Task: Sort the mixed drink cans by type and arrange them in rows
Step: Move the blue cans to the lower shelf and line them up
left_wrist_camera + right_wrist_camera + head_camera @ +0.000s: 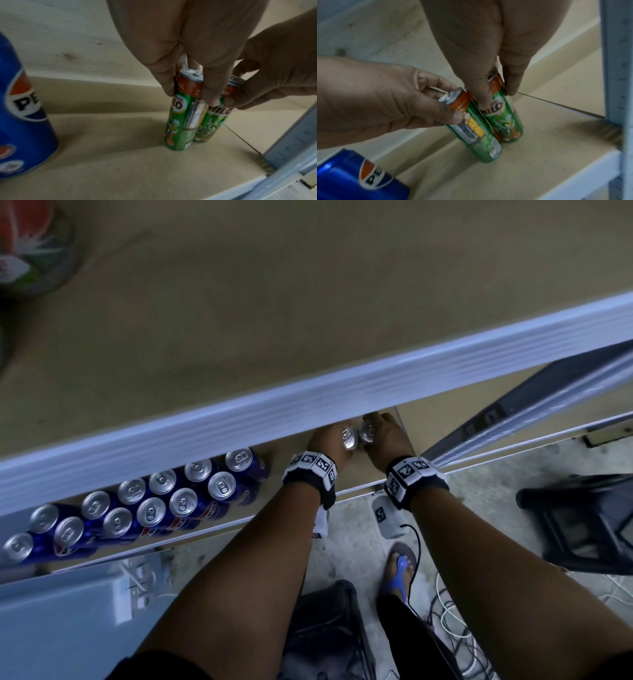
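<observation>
Two slim green Milo cans stand side by side, touching, on the lower shelf board. My left hand grips the left Milo can near its top. My right hand grips the right Milo can the same way. In the head view both hands reach under the upper shelf, with the silver can tops between them. Several blue Pepsi cans stand in two rows to the left on the same board. The nearest Pepsi can stands apart from the Milo cans.
The upper shelf's white rail overhangs the hands and hides the back of the lower board. A metal upright stands close on the right. On the floor are a black stool, cables and my sandalled foot.
</observation>
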